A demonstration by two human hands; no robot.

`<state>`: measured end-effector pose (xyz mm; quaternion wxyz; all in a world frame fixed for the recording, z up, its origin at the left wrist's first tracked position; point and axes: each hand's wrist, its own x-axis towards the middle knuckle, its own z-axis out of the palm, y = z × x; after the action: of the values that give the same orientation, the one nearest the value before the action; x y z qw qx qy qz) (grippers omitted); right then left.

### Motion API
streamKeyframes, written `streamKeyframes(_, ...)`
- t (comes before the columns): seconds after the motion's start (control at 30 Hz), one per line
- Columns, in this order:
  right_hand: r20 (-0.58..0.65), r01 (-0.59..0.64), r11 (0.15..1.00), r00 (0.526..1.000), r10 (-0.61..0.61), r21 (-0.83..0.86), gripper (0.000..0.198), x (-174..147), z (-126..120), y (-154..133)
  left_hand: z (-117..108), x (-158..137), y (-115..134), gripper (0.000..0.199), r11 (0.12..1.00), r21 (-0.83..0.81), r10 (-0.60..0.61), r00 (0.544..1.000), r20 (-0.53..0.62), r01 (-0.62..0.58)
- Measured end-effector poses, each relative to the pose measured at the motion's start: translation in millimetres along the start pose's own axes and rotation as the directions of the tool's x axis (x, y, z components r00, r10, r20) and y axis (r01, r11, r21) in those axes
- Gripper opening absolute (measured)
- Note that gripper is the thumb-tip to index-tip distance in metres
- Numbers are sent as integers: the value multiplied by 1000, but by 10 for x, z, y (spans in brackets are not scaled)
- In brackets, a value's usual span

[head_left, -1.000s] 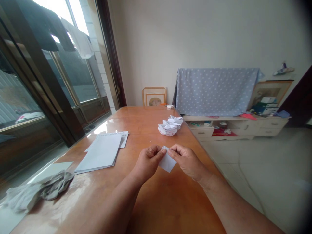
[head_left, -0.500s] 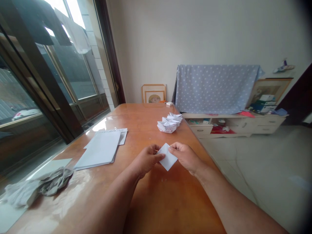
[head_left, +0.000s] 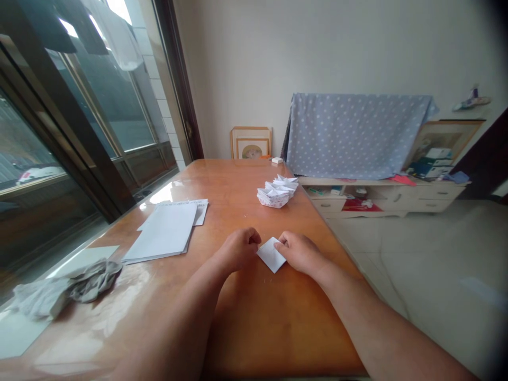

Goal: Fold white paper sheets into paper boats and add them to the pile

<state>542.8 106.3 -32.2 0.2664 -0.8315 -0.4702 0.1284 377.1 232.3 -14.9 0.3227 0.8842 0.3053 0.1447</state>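
Note:
A small white square of folded paper (head_left: 272,255) lies on or just above the table, one corner pointing towards me. My right hand (head_left: 299,253) pinches its right corner, thumb on top. My left hand (head_left: 241,248) is closed beside the left corner, its fingers curled inward; whether they grip the paper's edge is hidden. Beyond my hands stand several folded white paper boats (head_left: 277,191), nested in a row near the table's right edge.
Stacked white paper sheets (head_left: 164,230) lie to the left on the glossy wooden table (head_left: 254,328). Grey crumpled cloth (head_left: 93,280) is nearer on that side. Past the table are a framed picture (head_left: 251,143) and a low white cabinet (head_left: 432,203) with a dotted blue cloth (head_left: 357,135).
My left hand has drawn its thumb off the paper's face and curled its fingers by the left corner. The paper has been lowered and tilted flatter. My view has tipped slightly down.

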Motion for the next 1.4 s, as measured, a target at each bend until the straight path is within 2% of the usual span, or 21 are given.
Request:
streamKeyframes(0.1, 5, 6, 990, 1000, -5, -140, 26, -37, -19, -39, 43, -6, 6, 28, 995, 9, 101, 994, 40, -101)
streamKeyframes(0.2, -6, 40, 978, 999, -42, -204, 26, -59, -19, -53, 82, -10, -5, 27, 983, 43, 175, 983, 57, -177)
streamKeyframes(0.4, -68, 61, 948, 994, -86, -312, 21, -91, -17, -82, 106, -9, -21, 20, 967, 142, 194, 974, 114, -209)
streamKeyframes(0.53, -43, 106, 926, 991, -131, -362, 14, -112, 3, -111, 110, -18, 5, 19, 948, 231, 198, 974, 112, -219)
streamKeyframes(0.7, 4, 160, 927, 986, -168, -340, 22, -112, 34, -96, 116, -66, 99, 12, 918, 338, 183, 977, 104, -208)
streamKeyframes(0.8, -10, 175, 930, 982, -188, -324, 26, -128, 26, -98, 127, -101, 164, 12, 873, 417, 224, 968, 116, -252)
streamKeyframes(0.97, 42, 204, 919, 979, -202, -339, 27, -184, 12, -125, 151, -128, 206, 19, 846, 402, 299, 935, 189, -351)
streamKeyframes(1.4, 78, 213, 954, 977, -200, -213, 30, -228, -1, -86, 42, -182, 313, 14, 810, 468, 267, 933, 242, -354)
